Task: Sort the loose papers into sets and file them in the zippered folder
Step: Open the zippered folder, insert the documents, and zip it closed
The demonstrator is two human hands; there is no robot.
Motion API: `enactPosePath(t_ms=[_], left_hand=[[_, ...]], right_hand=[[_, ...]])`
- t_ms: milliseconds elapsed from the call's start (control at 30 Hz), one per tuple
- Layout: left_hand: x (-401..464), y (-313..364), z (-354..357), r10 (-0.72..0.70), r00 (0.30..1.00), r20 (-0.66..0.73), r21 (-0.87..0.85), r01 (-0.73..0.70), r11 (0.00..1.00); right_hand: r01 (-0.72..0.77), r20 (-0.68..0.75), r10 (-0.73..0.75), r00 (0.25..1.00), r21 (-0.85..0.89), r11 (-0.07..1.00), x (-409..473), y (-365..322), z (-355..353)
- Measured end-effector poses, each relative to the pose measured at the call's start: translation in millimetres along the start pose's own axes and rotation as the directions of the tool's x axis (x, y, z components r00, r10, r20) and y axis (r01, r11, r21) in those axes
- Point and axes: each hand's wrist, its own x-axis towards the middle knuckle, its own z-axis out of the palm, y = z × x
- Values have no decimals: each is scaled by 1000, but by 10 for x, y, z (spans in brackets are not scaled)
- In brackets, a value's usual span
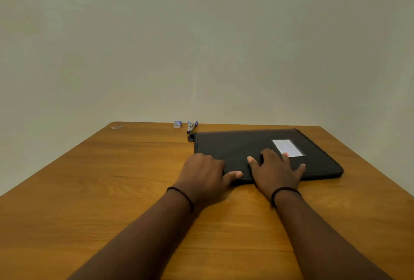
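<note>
Plain pale wall fills the top of the frame, and a brown wooden desk (112, 179) fills the bottom. On it, right of the middle, lies the black zippered folder (246, 143), flat and closed, with a white label (287, 147) on its cover. Both hands lie at its near edge. The left hand (202, 173) sits at the near left corner, thumb on the cover; its other fingers are hidden, so I cannot tell if it grips. The right hand (276, 171) lies flat on the cover with fingers spread. No loose papers show. A stapler (191, 127) and a small box (177, 124) sit at the far edge.

To do this step well, I think one hand should press the folder down so it does not slide, while the other finds the zip.
</note>
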Motion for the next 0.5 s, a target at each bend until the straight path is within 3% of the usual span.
enactPosePath(t_ms=[67,133,200,267,500], left_hand=[[14,-47,-12,8,996,-87,-119,-19,993],[56,-232,136,-120,984,-135,-337,68,939],[131,-451,313,-283,955,-92,-473,209,856],[253,-642,476,-365,930,-34,-471,307,827],[697,-856,610,-229,953,200,-503,300,811]], right_hand=[[28,28,-29,999,20,999,6,31,-34],[61,52,-62,997,31,998,4,81,-69],[80,59,-82,995,35,996,12,107,-85],[93,56,-95,994,36,995,6,101,-91],[123,66,-128,990,73,990,19,104,-120]])
